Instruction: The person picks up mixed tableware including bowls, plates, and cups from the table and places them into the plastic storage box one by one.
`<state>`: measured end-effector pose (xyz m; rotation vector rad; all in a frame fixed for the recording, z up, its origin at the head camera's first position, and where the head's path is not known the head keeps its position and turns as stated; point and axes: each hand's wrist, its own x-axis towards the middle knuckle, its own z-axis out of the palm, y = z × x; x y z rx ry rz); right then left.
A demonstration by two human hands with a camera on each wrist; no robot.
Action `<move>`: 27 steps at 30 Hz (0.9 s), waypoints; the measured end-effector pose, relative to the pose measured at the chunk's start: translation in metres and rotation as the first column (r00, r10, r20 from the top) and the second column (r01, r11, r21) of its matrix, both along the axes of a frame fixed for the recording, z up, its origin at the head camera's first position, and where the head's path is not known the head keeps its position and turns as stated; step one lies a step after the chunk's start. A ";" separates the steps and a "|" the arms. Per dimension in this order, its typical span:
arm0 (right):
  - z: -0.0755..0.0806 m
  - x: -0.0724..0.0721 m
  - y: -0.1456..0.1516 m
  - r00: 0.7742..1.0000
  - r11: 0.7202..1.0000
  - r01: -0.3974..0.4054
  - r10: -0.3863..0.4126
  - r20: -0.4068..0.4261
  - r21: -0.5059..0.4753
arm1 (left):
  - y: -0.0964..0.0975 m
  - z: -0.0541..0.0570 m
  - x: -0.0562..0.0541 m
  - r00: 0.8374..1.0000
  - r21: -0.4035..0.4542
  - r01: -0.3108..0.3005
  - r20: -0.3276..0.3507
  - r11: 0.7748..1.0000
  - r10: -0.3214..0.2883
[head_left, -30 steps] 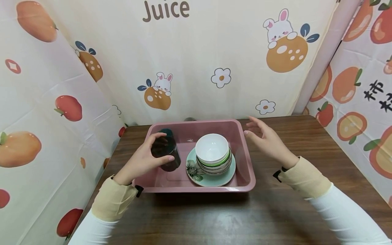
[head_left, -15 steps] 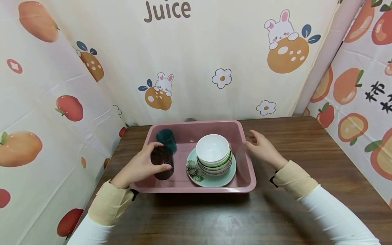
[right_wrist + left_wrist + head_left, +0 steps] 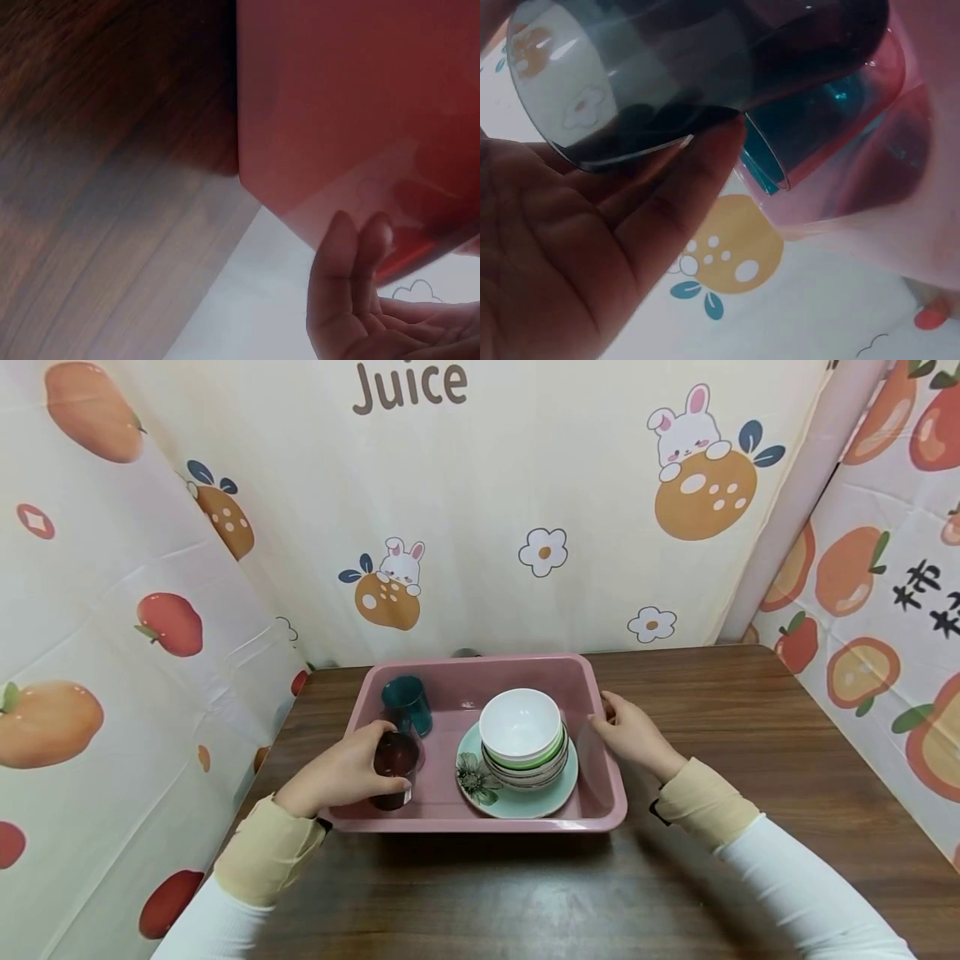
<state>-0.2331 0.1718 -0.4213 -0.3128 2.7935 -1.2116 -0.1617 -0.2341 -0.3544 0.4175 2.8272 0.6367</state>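
In the head view my left hand (image 3: 337, 775) holds a dark brownish glass (image 3: 396, 756) between thumb and fingers, at the left of a pink basin (image 3: 480, 826). Seen from the left wrist, the dark glass (image 3: 667, 82) shows its open mouth by my palm. Just behind it a teal glass (image 3: 407, 695) stands in the basin's back left corner. My right hand (image 3: 636, 737) grips the basin's right rim, thumb over the edge. Its fingers (image 3: 334, 262) lie along the outer wall in the right wrist view.
Right of centre in the basin, a white bowl (image 3: 520, 723) tops a stack of bowls on a pale green plate (image 3: 480, 810) with a flower print. The basin stands on a dark wooden table (image 3: 495, 902). Fruit-printed cloth (image 3: 480, 485) hangs behind and on both sides.
My left hand has brought the dark glass forward and lower, away from the teal glass, which shows more. My right hand has come down and left onto the basin's rim.
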 end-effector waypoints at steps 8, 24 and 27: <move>-0.003 0.002 -0.002 1.000 1.000 0.005 -0.004 0.015 -0.007 | 0.005 0.000 -0.001 1.000 -0.109 -0.016 0.012 0.994 0.018; -0.006 0.000 -0.004 1.000 1.000 0.001 -0.001 -0.014 -0.014 | 0.005 -0.004 0.002 0.998 -0.206 0.036 -0.034 0.978 -0.044; -0.007 0.000 -0.004 1.000 1.000 0.004 -0.004 -0.013 -0.012 | 0.003 -0.006 0.003 0.998 -0.215 0.042 -0.040 0.976 -0.052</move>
